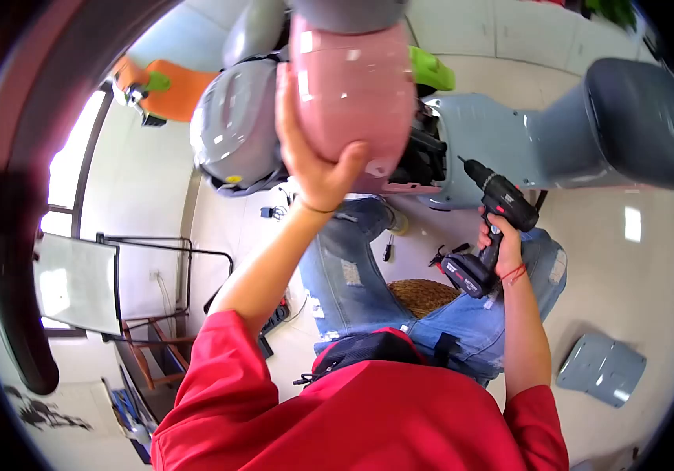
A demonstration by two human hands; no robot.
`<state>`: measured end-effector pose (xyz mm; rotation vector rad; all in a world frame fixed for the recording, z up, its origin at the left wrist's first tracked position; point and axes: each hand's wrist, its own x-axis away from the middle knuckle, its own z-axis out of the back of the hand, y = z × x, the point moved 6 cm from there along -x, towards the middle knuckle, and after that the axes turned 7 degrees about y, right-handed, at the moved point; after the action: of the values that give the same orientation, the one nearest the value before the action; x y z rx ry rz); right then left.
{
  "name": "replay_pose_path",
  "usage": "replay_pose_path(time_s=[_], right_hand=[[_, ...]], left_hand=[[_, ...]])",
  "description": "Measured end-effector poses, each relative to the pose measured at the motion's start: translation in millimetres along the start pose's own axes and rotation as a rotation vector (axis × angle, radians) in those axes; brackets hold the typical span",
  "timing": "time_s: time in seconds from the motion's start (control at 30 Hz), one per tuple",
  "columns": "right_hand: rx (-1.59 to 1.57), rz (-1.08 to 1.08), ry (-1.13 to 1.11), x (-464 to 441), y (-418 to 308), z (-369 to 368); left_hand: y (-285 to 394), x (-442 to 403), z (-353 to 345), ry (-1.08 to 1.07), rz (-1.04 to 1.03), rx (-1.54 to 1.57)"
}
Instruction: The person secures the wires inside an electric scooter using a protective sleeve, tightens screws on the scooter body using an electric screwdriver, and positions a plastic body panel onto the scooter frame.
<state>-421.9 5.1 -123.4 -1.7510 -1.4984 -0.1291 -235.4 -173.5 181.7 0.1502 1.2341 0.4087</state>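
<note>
My left hand [317, 169] lies with fingers stretched and thumb apart against the left side and lower end of a glossy pink rounded body panel [353, 94]. It looks like part of a scooter. In my right hand [503, 243] is a black cordless drill [506, 200], gripped by its handle, with a battery pack [467, 272] at the base. The drill's tip points up and left, near dark exposed parts [423, 153] beside the pink panel. A blue-grey scooter body [482, 137] with a dark seat [639, 122] extends to the right.
A grey glossy rounded shell [235, 122] stands left of the pink panel. On the floor are a screwdriver [388, 249], a loose grey panel [602, 369] and a small black adapter [272, 212]. A woven stool [422, 297] shows between my legs. A folding chair [78, 282] stands left.
</note>
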Motion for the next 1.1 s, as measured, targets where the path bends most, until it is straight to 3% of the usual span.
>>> replay_pose_path(time_s=[0.03, 0.1, 0.23, 0.3, 0.37, 0.57, 0.7, 0.77, 0.9, 1.03, 1.1], right_hand=[[0.022, -0.004, -0.024, 1.5, 2.7, -5.2], [0.033, -0.047, -0.016, 6.0, 7.5, -9.8], [0.012, -0.134, -0.095, 23.1, 20.8, -16.1], [0.04, -0.136, -0.105, 33.9, 27.4, -12.6], [0.081, -0.122, -0.093, 47.4, 31.5, -11.1], [0.11, 0.004, -0.088, 86.2, 27.4, -50.1], [0.205, 0.079, -0.223, 133.2, 19.8, -102.3], [0.265, 0.073, -0.297, 152.6, 18.5, -124.6], [0.393, 0.06, -0.4, 175.0, 21.0, -164.2], [0.514, 0.1, -0.379, 191.8, 19.3, -204.8], [0.567, 0.093, -0.377, 195.2, 26.5, -228.5]], left_hand=[[3.5, 3.3, -0.3, -0.02, 0.004, 0.018], [9.7, 25.7, -0.3, 0.034, 0.241, 0.079], [20.5, 57.6, 29.5, -0.006, 0.258, 0.011], [6.4, 80.0, 44.5, -0.203, 0.437, 0.103], [-4.7, 113.3, 66.6, -0.136, 0.739, 0.258], [-20.8, 185.0, 100.6, -0.209, 1.009, 0.39], [-8.9, 182.2, 94.9, -0.16, 1.081, 0.522], [1.8, 174.1, 96.1, -0.145, 0.931, 0.545], [7.5, 172.8, 93.6, -0.084, 1.1, 0.853], [29.8, 145.3, 95.6, -0.163, 0.932, 0.98], [36.2, 128.0, 107.3, -0.124, 0.967, 1.099]])
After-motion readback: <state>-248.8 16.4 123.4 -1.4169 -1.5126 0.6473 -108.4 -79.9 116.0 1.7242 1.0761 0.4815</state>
